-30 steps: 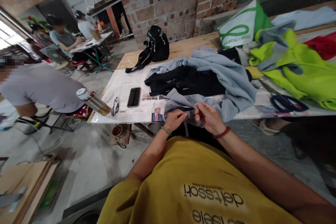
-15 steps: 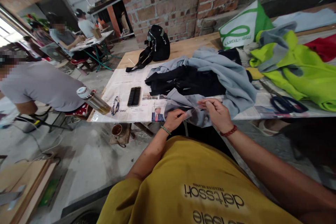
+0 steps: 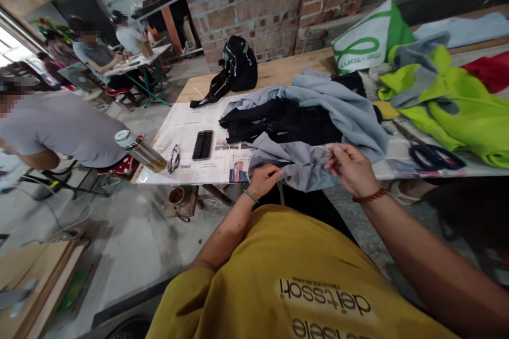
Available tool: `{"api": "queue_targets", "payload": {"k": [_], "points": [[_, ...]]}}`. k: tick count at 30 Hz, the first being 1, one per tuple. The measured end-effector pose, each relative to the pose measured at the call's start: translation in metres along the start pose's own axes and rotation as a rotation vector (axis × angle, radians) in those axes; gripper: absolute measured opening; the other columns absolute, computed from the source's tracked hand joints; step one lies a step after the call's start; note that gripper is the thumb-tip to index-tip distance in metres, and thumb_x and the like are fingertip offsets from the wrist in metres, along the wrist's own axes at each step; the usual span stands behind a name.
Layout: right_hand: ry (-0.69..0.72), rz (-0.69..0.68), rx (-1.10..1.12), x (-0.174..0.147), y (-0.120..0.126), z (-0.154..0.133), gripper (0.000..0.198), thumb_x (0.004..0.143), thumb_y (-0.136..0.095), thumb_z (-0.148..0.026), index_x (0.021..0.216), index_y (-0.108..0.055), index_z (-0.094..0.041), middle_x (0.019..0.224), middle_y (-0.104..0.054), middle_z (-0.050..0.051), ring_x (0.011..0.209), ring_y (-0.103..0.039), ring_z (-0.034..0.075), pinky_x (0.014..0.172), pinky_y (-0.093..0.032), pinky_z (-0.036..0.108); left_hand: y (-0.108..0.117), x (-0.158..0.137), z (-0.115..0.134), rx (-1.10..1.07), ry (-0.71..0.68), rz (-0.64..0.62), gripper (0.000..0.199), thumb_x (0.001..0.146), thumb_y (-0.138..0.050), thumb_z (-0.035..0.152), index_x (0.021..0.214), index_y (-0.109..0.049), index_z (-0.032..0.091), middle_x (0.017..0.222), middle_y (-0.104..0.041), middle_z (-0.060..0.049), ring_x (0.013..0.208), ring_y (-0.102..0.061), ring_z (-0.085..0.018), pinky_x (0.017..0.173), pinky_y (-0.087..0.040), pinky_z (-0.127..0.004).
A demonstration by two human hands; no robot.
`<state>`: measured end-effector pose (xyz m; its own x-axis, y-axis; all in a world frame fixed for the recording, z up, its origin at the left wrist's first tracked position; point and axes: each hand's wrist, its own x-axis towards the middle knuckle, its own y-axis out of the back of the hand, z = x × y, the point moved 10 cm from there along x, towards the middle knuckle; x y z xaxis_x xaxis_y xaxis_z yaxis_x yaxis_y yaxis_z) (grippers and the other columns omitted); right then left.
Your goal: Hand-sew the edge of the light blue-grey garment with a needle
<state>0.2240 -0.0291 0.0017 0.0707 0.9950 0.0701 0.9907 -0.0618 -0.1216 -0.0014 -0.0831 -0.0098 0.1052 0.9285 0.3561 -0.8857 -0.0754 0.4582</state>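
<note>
My left hand (image 3: pixel 264 180), with a green beaded bracelet at the wrist, pinches the edge of a grey cloth (image 3: pixel 304 161) at the table's front edge. To the right, my right hand (image 3: pixel 353 168) is closed in a pinch over the cloth's right end; whatever its fingertips hold is too small to make out. A red bracelet circles that wrist. Just behind the grey cloth lies a black garment (image 3: pixel 282 122), with a larger blue-grey garment (image 3: pixel 350 116) bunched behind and beside it.
Dark-handled scissors (image 3: pixel 435 156) lie at the right by a lime-green garment (image 3: pixel 449 100). On the left are a phone (image 3: pixel 202 144), glasses (image 3: pixel 174 159) and a bottle (image 3: pixel 141 151) tilted at the edge. A black bag (image 3: pixel 242 66) stands behind. A person (image 3: pixel 66 130) sits at left.
My right hand has moved right, away from my left hand, its fingers curling in more. The left hand stays in place on the grey cloth.
</note>
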Motion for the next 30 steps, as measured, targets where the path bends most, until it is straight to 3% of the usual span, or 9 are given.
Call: {"api": "queue_targets", "payload": {"k": [3, 5, 8, 11, 16, 19, 22, 26, 30], "points": [[-0.211, -0.177, 0.338, -0.007, -0.023, 0.012, 0.024, 0.07, -0.07, -0.038, 0.081, -0.056, -0.02, 0.076, -0.066, 0.0, 0.052, -0.061, 0.012, 0.035, -0.039, 0.019, 0.0, 0.0, 0.0, -0.006, -0.006, 0.01, 0.027, 0.085, -0.054, 0.033, 0.069, -0.065, 0.015, 0.069, -0.063, -0.001, 0.068, -0.055, -0.011, 0.068, -0.044, -0.023], [-0.263, -0.2, 0.454, -0.008, -0.031, 0.012, 0.02, 0.073, -0.069, -0.034, 0.082, -0.056, -0.02, 0.076, -0.069, 0.0, 0.057, -0.065, 0.013, 0.039, -0.045, 0.02, 0.0, 0.0, -0.001, -0.005, -0.007, 0.006, 0.026, 0.085, -0.054, 0.033, 0.07, -0.065, 0.015, 0.07, -0.063, -0.001, 0.068, -0.055, -0.011, 0.067, -0.044, -0.023], [-0.187, -0.172, 0.517, -0.001, -0.031, 0.005, 0.018, 0.075, -0.067, -0.031, 0.081, -0.056, -0.019, 0.074, -0.069, 0.0, 0.069, -0.069, 0.016, 0.051, -0.053, 0.023, 0.0, 0.0, 0.0, -0.006, -0.008, -0.003, 0.025, 0.085, -0.054, 0.033, 0.071, -0.065, 0.015, 0.072, -0.064, -0.002, 0.068, -0.055, -0.011, 0.067, -0.044, -0.023], [0.027, -0.088, 0.447, 0.008, -0.018, -0.009, 0.022, 0.074, -0.069, -0.035, 0.079, -0.056, -0.018, 0.074, -0.068, 0.001, 0.077, -0.07, 0.019, 0.066, -0.057, 0.031, 0.0, 0.0, 0.0, -0.007, -0.006, -0.001, 0.025, 0.085, -0.054, 0.033, 0.071, -0.065, 0.015, 0.071, -0.064, -0.002, 0.068, -0.055, -0.011, 0.067, -0.044, -0.022], [0.436, 0.105, -0.077, 0.003, 0.014, -0.042, 0.018, 0.086, -0.054, -0.034, 0.085, -0.061, -0.017, 0.086, -0.068, 0.004, 0.085, -0.067, 0.017, 0.084, -0.053, 0.038, -0.001, 0.0, 0.0, -0.008, -0.012, 0.001, 0.026, 0.085, -0.054, 0.033, 0.069, -0.064, 0.015, 0.069, -0.063, -0.001, 0.067, -0.054, -0.01, 0.066, -0.044, -0.022], [0.742, 0.125, -0.582, -0.01, 0.014, -0.067, 0.018, 0.088, -0.048, -0.028, 0.088, -0.063, -0.017, 0.096, -0.068, 0.009, 0.096, -0.063, 0.018, 0.091, -0.05, 0.039, -0.001, 0.0, 0.0, -0.01, -0.01, -0.006, 0.026, 0.085, -0.054, 0.032, 0.069, -0.065, 0.015, 0.07, -0.064, -0.002, 0.067, -0.055, -0.011, 0.067, -0.044, -0.022], [0.971, 0.078, -0.902, -0.017, 0.006, -0.075, 0.018, 0.087, -0.046, -0.022, 0.09, -0.063, -0.016, 0.1, -0.066, 0.014, 0.102, -0.06, 0.02, 0.093, -0.049, 0.038, 0.0, -0.001, 0.001, -0.011, -0.009, -0.009, 0.026, 0.085, -0.054, 0.032, 0.07, -0.065, 0.014, 0.071, -0.064, -0.002, 0.067, -0.055, -0.011, 0.067, -0.044, -0.023], [1.139, 0.023, -1.148, -0.019, 0.002, -0.068, 0.018, 0.085, -0.047, -0.021, 0.089, -0.064, -0.015, 0.1, -0.065, 0.014, 0.108, -0.058, 0.021, 0.098, -0.046, 0.038, 0.0, -0.001, 0.001, -0.007, -0.002, -0.005, 0.025, 0.084, -0.054, 0.032, 0.07, -0.065, 0.015, 0.072, -0.065, -0.002, 0.068, -0.056, -0.011, 0.067, -0.044, -0.023], [1.148, 0.041, -1.303, -0.011, 0.01, -0.057, 0.018, 0.085, -0.047, -0.021, 0.087, -0.065, -0.016, 0.097, -0.067, 0.011, 0.107, -0.059, 0.021, 0.103, -0.04, 0.042, -0.001, -0.001, 0.0, -0.006, -0.007, -0.006, 0.023, 0.084, -0.055, 0.03, 0.071, -0.065, 0.015, 0.072, -0.064, -0.002, 0.068, -0.056, -0.011, 0.067, -0.044, -0.023]]}}
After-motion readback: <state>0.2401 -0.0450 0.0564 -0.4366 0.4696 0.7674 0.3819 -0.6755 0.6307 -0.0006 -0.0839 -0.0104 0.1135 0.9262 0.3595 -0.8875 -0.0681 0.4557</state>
